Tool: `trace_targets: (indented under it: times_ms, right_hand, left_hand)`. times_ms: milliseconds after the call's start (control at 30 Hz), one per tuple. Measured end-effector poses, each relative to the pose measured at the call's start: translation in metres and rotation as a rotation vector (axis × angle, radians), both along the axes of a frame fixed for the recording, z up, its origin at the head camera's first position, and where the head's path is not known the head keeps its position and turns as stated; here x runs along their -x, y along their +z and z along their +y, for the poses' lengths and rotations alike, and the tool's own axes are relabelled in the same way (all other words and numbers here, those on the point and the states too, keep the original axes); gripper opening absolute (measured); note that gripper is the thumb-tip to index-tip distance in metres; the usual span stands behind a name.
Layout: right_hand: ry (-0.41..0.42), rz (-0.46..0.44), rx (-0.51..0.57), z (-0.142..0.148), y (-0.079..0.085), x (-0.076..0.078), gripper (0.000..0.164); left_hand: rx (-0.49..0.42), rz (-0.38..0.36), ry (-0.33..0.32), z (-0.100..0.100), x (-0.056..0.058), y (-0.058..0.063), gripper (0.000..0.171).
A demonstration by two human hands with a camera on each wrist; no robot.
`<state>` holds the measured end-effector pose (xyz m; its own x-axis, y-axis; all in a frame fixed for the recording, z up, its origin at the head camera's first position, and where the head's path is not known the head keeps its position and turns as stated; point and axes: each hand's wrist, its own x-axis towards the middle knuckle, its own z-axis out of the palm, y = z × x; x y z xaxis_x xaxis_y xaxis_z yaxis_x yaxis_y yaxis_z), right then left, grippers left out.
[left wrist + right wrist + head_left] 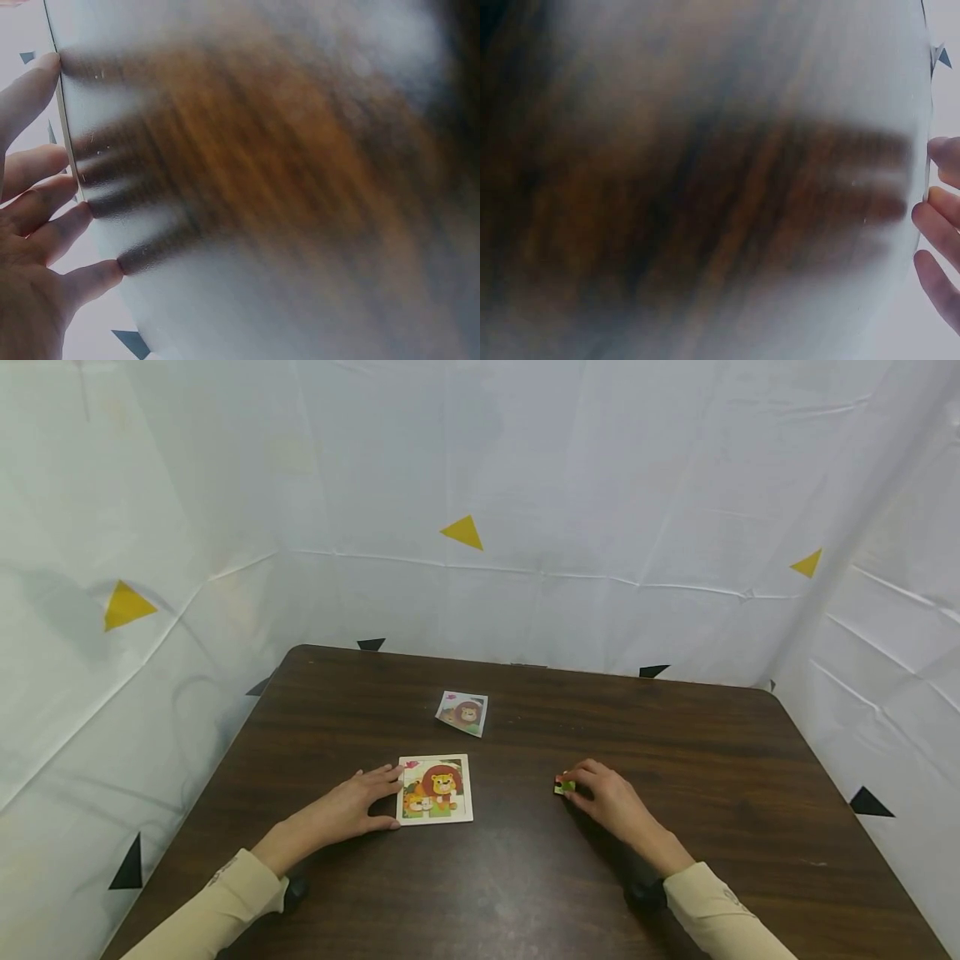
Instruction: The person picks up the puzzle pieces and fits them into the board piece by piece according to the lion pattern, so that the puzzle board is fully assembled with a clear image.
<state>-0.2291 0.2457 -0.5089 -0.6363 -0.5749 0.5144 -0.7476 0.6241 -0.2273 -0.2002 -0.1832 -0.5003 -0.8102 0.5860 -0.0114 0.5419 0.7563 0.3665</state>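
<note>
A square jigsaw puzzle board point(435, 789) with a pale border and a lion picture lies on the table, with pale bare patches toward its lower right. My left hand point(360, 806) rests at the board's left side, fingers spread and touching its edge; in the left wrist view the left hand point(37, 217) shows its fingertips down on the table. Off to the right of the board, my right hand point(611, 802) pinches a small green and dark puzzle piece point(561, 785) at the tabletop. Only the fingers of the right hand point(939, 217) appear in the right wrist view, where the piece is hidden.
Behind the board lies a small paper picture card point(463, 713) with the same lion, one corner slightly raised. The dark wooden table point(675, 735) is bordered by white sheeting point(562, 485) with yellow and black triangles on it.
</note>
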Motion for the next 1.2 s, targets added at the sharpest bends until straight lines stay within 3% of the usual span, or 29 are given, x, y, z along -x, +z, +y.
trace_targets:
  times_ms: [467, 1200]
  right_hand:
    - [0.077, 0.031, -0.018, -0.008, -0.001, -0.001, 0.028]
    - [0.099, 0.009, -0.080, -0.027, -0.001, -0.004, 0.028]
  left_hand:
    - [0.001, -0.003, 0.008, 0.000, 0.000, -0.001, 0.067]
    - [-0.001, -0.061, 0.034, 0.001, 0.001, 0.003, 0.068]
